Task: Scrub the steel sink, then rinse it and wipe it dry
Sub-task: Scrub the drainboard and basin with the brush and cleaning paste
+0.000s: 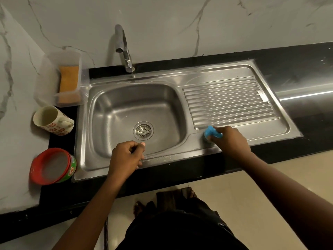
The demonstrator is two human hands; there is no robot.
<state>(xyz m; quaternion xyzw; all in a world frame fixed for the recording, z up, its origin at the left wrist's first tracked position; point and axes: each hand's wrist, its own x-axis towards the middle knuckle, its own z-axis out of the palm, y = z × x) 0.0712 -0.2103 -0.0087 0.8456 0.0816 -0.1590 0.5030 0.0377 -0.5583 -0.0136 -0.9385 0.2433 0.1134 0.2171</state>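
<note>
One sink (115,109), one tap (124,49), one mug (54,123)

Light: dim, warm and indoor, with a grey-green cast throughout.

Glare: we log one long white streak across the black table (306,95) at the far right. A softer sheen lies on the ribs of the drainboard (228,101) and on the bowl walls of the sink (162,98).

Shadows: soft-edged. We find the near wall of the bowl darkest.

Blur: we note motion smear on the blue scrubber (211,132) and the right hand (232,139). The left hand (126,157) reads sharper.

Distortion: wide-angle. The table's front edge bows, and the marble wall (171,24) stretches towards the corners.

Focus: we see softening at the left edge.
</note>
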